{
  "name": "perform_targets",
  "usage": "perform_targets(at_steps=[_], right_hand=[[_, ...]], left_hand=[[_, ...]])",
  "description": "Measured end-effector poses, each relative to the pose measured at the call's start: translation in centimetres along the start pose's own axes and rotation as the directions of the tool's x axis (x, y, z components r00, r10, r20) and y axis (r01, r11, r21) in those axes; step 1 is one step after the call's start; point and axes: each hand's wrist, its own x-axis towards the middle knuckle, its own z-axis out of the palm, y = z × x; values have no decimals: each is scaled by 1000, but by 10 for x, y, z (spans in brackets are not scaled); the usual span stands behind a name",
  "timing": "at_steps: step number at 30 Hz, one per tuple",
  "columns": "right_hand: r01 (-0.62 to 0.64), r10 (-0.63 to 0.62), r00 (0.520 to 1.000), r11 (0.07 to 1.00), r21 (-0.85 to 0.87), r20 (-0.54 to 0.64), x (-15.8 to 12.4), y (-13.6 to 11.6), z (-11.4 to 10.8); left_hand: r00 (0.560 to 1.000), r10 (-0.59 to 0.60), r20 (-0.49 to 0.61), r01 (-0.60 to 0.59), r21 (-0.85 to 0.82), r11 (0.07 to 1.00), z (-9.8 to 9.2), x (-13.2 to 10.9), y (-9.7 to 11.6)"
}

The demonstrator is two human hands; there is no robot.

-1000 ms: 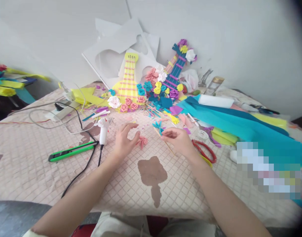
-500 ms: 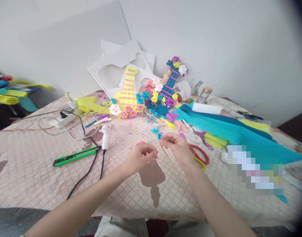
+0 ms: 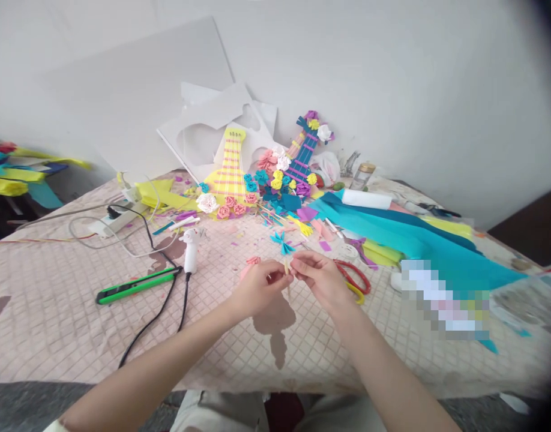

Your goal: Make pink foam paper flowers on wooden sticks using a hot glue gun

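Observation:
My left hand [image 3: 256, 287] and my right hand [image 3: 317, 277] meet over the middle of the quilted cloth [image 3: 59, 312], fingers pinched. Between them stands a thin wooden stick [image 3: 287, 277], nearly upright, held by my right fingers. My left fingers grip a small pink paper flower [image 3: 249, 264] right beside the stick. A blue paper flower [image 3: 282, 243] lies on the cloth just beyond my hands.
A white glue gun [image 3: 189, 252] and a green flat iron [image 3: 135, 284] with black cords lie to the left. Red-handled scissors [image 3: 353, 278] sit right of my hands. Two paper guitars [image 3: 230, 171] with flowers lean at the back; teal and yellow paper sheets [image 3: 406, 231] spread right.
My left hand picked up the pink flower from the cloth and brought it to the right hand. The stick swung from slanted to nearly upright.

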Motion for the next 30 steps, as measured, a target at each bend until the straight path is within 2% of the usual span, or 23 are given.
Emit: perform_targets(at_steps=[2,4,7,9,10,12,14,18,22,26,30], right_hand=[[56,-55,994,998,9,-95,6,-7,-13],[144,-137,963,989,15,-233,14,-19,-35],[298,-277,860,954,-18,-429,21,-40,-72],[350,-348,801,932,-91,-486,20,-48,-90],[352,-400,781,916,-190,-481,18,-49,-95],[296,-462,781,866,-402,-421,12,-44,-97],[212,-453,825,803,-558,-339,6,-34,-90],[138,-350,914,745,-652,-207,-1,-12,-62],[130,-250,966,675,-727,-60,0,2,-37],[206,-218,972,602,-772,88,8,8,-14],[373,-193,928,527,-764,320,24,14,18]], left_hand=[[1000,-15,15,15,6,1000,-2,0,0],[999,-30,18,30,28,999,-5,-2,-1],[999,-51,13,50,73,996,-10,-5,-3],[998,-53,24,50,107,993,-12,-5,-3],[998,-52,33,47,125,991,-12,-5,-3],[998,-49,37,43,162,986,-12,-5,-2],[999,-48,15,45,193,980,-14,-5,-3],[999,-38,-36,45,220,974,-26,-11,-7],[993,-46,-105,61,148,987,-48,-19,-10],[983,-24,-180,34,54,998,-67,-25,-14],[979,-45,-197,53,33,998,-74,-26,-17]])
